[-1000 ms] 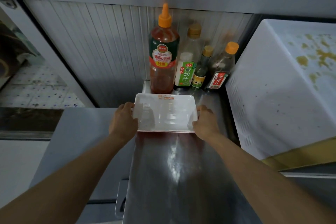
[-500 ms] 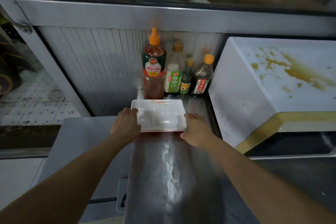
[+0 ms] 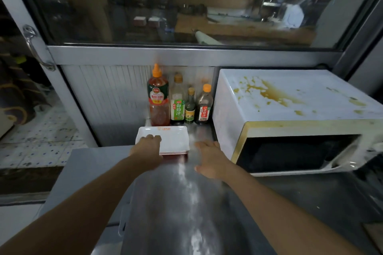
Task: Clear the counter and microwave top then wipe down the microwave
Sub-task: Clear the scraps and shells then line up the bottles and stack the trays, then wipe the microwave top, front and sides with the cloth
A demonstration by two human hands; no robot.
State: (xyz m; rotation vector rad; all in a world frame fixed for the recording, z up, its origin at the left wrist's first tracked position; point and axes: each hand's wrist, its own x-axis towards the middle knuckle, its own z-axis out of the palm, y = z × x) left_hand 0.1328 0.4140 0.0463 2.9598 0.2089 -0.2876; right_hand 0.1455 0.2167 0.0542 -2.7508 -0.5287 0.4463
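Microwave (image 3: 290, 97), top stained, bench's (image 3: 186, 203) right; stacked white trays (image 3: 174, 138) at back edge, left hand (image 3: 148, 147) fingers curled on them; right hand (image 3: 209, 157) fingers apart, empty.

The counter (image 3: 186, 203) looks like brushed steel, smooth and glossy, throwing back a streak of light along its middle. The stacked trays (image 3: 172, 141) at its back edge seem white plastic, smooth with a soft sheen. The microwave (image 3: 290, 99) has a white painted casing, matt, its top blotched with yellow-brown stains; its door looks dark and glossy. The bottles (image 3: 178, 101) in the back corner appear clear glossy plastic with paper-like labels. The ribbed panel (image 3: 112, 99) behind looks like dull metal.
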